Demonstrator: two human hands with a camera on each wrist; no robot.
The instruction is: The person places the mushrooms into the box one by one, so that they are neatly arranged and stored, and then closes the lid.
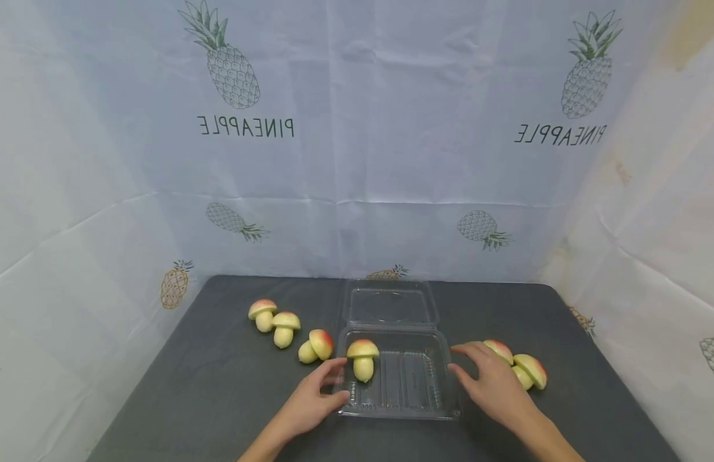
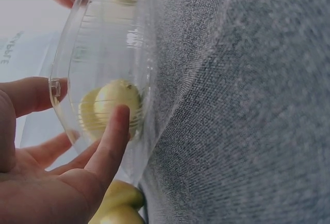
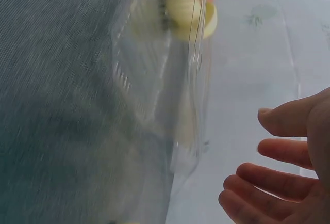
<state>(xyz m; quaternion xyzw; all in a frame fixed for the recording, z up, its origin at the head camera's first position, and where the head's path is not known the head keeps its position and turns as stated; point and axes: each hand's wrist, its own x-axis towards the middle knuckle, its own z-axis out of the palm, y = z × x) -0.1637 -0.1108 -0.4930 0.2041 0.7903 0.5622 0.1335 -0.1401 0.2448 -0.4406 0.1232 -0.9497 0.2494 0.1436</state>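
The clear container (image 1: 414,384), lid (image 1: 391,305) open, holds one mushroom (image 1: 363,362), seemingly a toy.

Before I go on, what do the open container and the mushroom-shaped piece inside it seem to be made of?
The container looks like thin, glossy plastic: it's see-through, with molded ribs and bright glints. The mushroom-shaped piece has a smooth, fairly matte yellow surface, blushing red on the cap; possibly foam or plastic, but its look doesn't settle which.

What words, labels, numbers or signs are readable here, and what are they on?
"PINEAPPLE" (left print), mirrored, on the back cloth.
"PINEAPPLE" (right print), mirrored, same cloth.
"APPLE" (partial lettering), left wrist view's left edge: small, blurred.
Clear container: no readable text.
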